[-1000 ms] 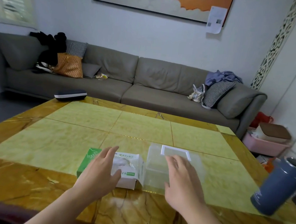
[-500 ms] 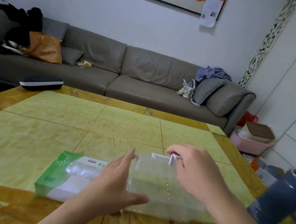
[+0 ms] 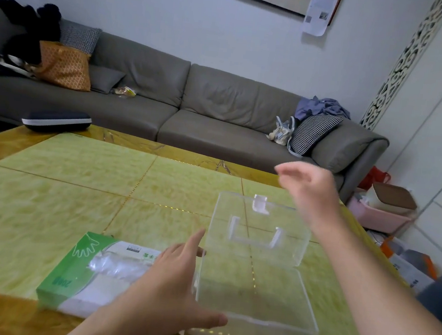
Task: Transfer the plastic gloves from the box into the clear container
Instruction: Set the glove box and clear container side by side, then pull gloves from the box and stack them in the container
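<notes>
Plastic gloves (image 3: 119, 265): a crumpled clear bunch seen in the top opening of the green and white box (image 3: 71, 282), laid flat on the tabletop (image 3: 47, 198)
Clear container (image 3: 255, 293): set just right of the box, its lid (image 3: 260, 226) raised upright at the far edge
Left hand (image 3: 171, 290): fingers straight, laid against the container's left wall and near corner, nothing gripped
Right hand (image 3: 310, 190): blurred, held in the air beyond the lid, fingers loosely spread, nothing held
Grey sofa (image 3: 193, 104): placed behind the tabletop
</notes>
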Tool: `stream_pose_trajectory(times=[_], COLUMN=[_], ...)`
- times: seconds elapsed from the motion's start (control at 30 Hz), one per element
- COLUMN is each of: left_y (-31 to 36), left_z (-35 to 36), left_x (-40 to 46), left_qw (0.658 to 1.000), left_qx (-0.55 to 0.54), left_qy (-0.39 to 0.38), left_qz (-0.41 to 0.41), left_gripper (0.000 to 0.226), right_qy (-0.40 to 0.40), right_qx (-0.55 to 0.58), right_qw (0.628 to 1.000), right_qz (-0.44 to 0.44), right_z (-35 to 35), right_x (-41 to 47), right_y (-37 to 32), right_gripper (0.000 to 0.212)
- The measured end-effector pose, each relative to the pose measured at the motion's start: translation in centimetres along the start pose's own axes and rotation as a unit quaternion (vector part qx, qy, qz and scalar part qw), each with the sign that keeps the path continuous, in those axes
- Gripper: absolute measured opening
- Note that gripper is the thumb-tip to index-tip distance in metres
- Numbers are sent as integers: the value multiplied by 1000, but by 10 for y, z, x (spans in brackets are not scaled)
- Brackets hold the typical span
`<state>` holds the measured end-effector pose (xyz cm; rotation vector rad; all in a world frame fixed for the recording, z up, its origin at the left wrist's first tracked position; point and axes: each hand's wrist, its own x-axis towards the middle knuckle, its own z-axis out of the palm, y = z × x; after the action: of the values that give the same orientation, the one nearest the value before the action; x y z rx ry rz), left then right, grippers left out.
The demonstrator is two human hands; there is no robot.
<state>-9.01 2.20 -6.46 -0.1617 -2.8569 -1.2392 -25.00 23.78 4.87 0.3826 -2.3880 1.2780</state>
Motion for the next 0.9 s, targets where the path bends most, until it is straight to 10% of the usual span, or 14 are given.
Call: stream_pose_trajectory(times=[0.1, 0.37, 0.63, 0.9], left_y=[5, 11, -34, -58], left_z=[1, -3, -77, -79], left_x=[-2, -14, -39, -43], left_qw=[1000, 996, 983, 972], left_qx=[9, 83, 156, 202], left_qy=[8, -22, 87, 97], left_qz=[-7, 10, -36, -75], left_gripper=[142, 148, 24, 17], right_qy=[85, -126, -122, -141], right_qx=[-38, -161, -199, -205], right_qw=[994, 979, 971, 964], right_qz=[-61, 6, -42, -96], right_z=[-4, 39, 45, 65], right_x=[-31, -132, -140, -150], right_y=[-7, 37, 16, -23], right_gripper=[25, 34, 29, 26])
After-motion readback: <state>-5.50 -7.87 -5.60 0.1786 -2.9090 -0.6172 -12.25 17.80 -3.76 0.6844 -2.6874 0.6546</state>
